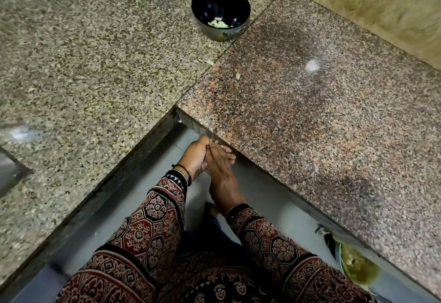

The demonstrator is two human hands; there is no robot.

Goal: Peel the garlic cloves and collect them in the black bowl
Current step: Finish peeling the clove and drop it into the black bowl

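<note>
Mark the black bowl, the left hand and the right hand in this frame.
black bowl (207, 4): head view, on its dark inner wall.
left hand (194, 157): head view, on the back of the hand.
right hand (223, 171): head view, on the back of the hand.

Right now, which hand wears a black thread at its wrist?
The left hand: a thin black thread circles its wrist; the right hand has a bare wrist.

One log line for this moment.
left hand, right hand: together at counter edge, contents hidden | black bowl: on counter, pale pieces inside | peel scraps: on counter
</note>
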